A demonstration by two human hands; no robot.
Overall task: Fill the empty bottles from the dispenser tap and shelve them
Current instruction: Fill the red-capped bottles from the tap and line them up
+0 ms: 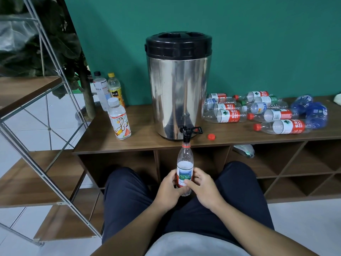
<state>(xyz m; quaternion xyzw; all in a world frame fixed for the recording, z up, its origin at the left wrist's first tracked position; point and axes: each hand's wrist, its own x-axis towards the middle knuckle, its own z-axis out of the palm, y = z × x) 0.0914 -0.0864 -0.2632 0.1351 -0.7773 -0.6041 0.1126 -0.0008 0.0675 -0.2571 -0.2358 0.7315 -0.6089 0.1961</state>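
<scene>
A clear plastic water bottle (185, 168) is held upright under the black dispenser tap (186, 134), its uncapped mouth with the red neck ring set just below the spout. Both hands are wrapped round its lower half: the left hand (168, 189) is curled about the label from one side, and the right hand (203, 187) is curled about it from the other, the right fingers (190, 183) lying across the front of the label near the base. Neither hand is released; both are clasped on the bottle.

The relation that counts is vertical — the bottle's long axis runs straight up from the fingers to the tap, so the mouth lies above and beyond the fingers, in line with the spout. Water is seen to roughly the top of the label, so filling is judged to be partway done. The tap lever appears to be flipped to the right.

The red cap (211, 137) lies on the tabletop (144, 141) beyond the right fingers and to their right, just beside the steel dispenser (178, 93); the right hand is the nearer one for fetching it. The empty bottles (258, 112) are lying on their sides further to the right, well apart from the fingers — the standing bottles (118, 119) are kept beyond the left fingers.
</scene>
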